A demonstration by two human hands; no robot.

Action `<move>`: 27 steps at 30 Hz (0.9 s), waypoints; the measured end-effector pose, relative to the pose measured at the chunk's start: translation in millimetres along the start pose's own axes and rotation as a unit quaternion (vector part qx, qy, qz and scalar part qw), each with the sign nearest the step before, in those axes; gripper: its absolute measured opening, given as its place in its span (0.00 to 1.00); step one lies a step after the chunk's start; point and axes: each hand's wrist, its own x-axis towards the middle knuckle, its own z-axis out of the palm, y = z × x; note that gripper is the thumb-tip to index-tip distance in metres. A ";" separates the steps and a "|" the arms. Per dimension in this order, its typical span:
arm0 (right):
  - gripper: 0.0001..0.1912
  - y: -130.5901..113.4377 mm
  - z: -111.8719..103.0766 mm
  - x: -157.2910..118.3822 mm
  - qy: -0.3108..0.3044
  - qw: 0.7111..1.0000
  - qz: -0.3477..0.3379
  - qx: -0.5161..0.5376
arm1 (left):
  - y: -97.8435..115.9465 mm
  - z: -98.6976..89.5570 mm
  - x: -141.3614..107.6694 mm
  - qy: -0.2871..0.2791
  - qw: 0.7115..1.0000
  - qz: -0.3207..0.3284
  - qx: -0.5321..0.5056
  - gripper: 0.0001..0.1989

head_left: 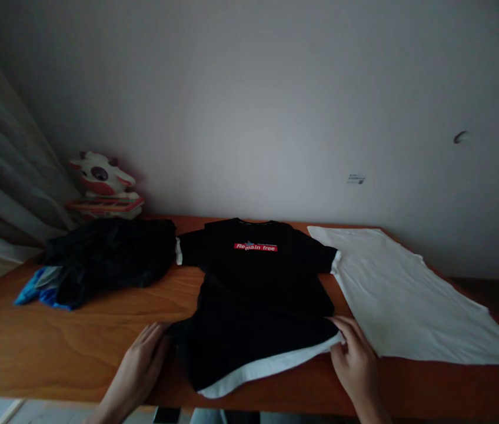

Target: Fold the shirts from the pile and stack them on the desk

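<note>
A black T-shirt (258, 288) with white sleeve cuffs, a white hem and a red "Remain free" print lies spread on the wooden table, collar toward the wall. My left hand (141, 362) pinches the shirt's lower left side, its fingertips partly hidden by the cloth. At the lower right corner, my right hand (355, 359) grips the shirt near the white hem between thumb and fingers. The hem sags in a curve between both hands.
A white garment (408, 300) lies flat on the right, touching the black shirt's sleeve. Left is a heap of dark clothes (117, 253) with a blue piece (37, 288) under it. Behind stands a cow-shaped toy (102, 176) by the curtain (6, 153). The wooden table (77, 347) meets the wall.
</note>
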 end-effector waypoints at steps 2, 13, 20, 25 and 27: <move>0.14 4.5 2.4 -0.6 0.006 0.999 0.040 0.012 | -6.5 3.4 -5.1 0.018 0.999 0.022 0.044 0.12; 0.25 2.7 7.2 -1.5 -0.168 0.968 0.156 0.097 | 23.5 -11.7 -1.8 -0.132 0.983 0.130 0.009 0.32; 0.30 -9.2 1.0 -3.6 -0.182 0.961 0.143 0.149 | 40.4 -7.7 1.9 -0.127 0.988 0.083 0.016 0.20; 0.18 -14.3 -5.3 7.4 -0.100 0.951 0.228 0.185 | 52.5 7.1 5.0 -0.062 0.985 -0.074 -0.140 0.07; 0.16 -19.9 -13.2 19.1 -0.053 0.938 0.285 0.192 | 50.4 9.9 3.7 -0.066 0.944 -0.176 -0.272 0.12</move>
